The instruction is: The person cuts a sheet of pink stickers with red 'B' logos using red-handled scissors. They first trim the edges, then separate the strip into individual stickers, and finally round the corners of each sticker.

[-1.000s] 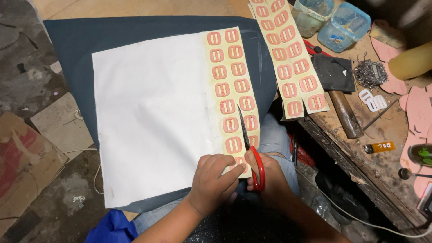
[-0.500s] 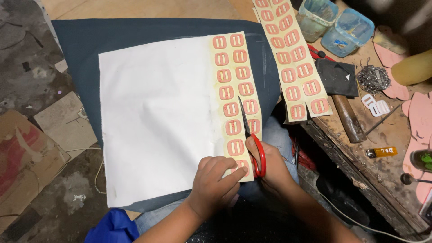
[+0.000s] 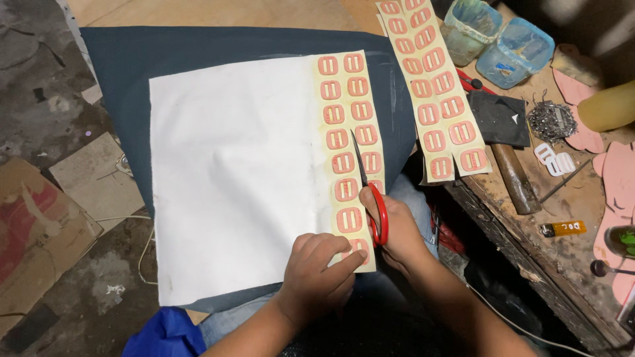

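Right hand in closed grip on red scissors; left hand presses white sheet.

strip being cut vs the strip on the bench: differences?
The strip under the scissors is still joined to the white sheet; the bench strip lies cut free. The left hand pins the joined strip; nothing touches the bench strip. Both carry two columns of pink buckle shapes.

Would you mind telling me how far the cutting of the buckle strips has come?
Done: one cut strip lies on the workbench. In hand: red scissors in the right hand cut between the sheet's two buckle columns; the left hand steadies the sheet. Left: most of that cut.
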Tool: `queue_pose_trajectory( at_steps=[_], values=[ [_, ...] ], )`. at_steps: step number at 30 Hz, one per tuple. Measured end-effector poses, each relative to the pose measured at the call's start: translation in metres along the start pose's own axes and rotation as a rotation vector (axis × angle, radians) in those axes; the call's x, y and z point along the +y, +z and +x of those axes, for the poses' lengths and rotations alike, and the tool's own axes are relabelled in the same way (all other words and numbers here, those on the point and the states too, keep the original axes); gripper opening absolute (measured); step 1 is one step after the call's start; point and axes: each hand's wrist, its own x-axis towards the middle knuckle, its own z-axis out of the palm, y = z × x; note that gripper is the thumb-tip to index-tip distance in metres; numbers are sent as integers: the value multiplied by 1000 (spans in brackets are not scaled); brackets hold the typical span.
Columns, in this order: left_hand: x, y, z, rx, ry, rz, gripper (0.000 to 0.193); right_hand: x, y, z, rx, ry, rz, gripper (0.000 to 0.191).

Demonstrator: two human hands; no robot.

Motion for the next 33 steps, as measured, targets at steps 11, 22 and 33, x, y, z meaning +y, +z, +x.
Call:
queue_pose_trajectory(
  at_steps=[11,22,33],
  values=[
    [3,-6,-3,-10,-2,-12,40,-17,14,19,-51,7,103,55],
    [2,-11,-2,-17,18,-17,42,-28,20,29,-32,-52,19,58],
    [5,-15,-2,-19,-4,-27,41,-38,28,40,-7,-122,-44,63]
  ],
)
